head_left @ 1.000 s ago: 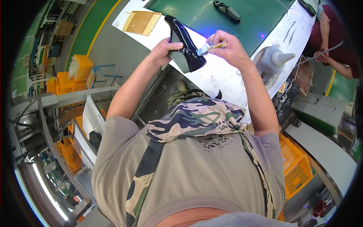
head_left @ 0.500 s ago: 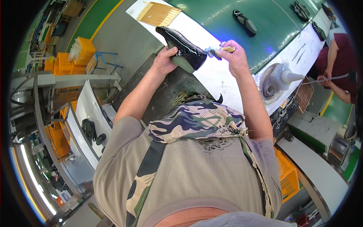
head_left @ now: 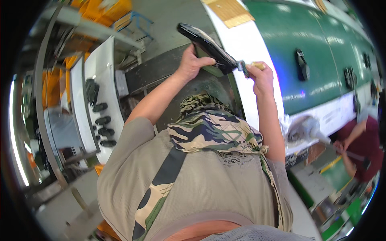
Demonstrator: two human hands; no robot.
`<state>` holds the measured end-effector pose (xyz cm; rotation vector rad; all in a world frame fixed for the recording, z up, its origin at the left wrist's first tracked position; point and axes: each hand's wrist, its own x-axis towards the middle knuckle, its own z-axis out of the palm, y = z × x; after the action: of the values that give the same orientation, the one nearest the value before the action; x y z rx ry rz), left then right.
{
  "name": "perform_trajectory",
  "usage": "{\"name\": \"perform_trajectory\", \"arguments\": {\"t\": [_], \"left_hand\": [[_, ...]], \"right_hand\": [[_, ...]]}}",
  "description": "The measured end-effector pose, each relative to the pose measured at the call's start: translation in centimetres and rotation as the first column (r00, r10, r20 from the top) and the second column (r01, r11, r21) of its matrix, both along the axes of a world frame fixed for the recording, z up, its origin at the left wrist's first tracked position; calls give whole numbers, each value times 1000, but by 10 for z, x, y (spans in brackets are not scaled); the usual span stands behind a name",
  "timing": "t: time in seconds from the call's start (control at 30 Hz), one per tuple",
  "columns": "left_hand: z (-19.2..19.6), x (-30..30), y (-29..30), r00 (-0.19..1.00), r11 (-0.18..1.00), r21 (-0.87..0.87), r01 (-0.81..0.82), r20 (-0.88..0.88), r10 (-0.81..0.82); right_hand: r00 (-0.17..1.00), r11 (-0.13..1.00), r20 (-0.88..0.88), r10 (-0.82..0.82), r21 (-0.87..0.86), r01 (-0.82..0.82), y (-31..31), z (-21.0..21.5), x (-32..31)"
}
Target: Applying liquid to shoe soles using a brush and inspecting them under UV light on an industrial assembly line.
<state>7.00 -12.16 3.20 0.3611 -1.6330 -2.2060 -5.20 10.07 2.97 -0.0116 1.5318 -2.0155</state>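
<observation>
Possibly, in the head view, the black shoe (head_left: 213,49), raised beside the white table (head_left: 242,44), could slip, because only the left hand (head_left: 191,65) clasps it, thumb against fingers. The small brush (head_left: 242,67), pinched by the right hand (head_left: 261,78) near the shoe's end, could smear if pressed too hard.

Bright — glare on grn surface (head_left: 325,60) — some blur, fisheye dist. @ edges

Dark shoes (head_left: 302,65) on green tabletop (head_left: 277,38), brown cardboard (head_left: 229,12) on white border (head_left: 238,39)
</observation>
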Motion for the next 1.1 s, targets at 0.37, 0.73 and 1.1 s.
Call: {"name": "perform_trajectory", "arguments": {"t": [0.37, 0.73, 1.1], "left_hand": [[33, 149, -65, 948, 943, 103, -317, 19, 317], [20, 415, -258, 431, 342, 295, -892, 331, 839], [59, 668, -350, -128, -98, -88, -991, 469, 874]], "right_hand": [[926, 934, 147, 348, -146, -327, -92, 16, 57], [834, 867, 262, 486, -25, -498, -134, -33, 77], [876, 887, 294, 381, 149, -436, -124, -27, 73]]}}
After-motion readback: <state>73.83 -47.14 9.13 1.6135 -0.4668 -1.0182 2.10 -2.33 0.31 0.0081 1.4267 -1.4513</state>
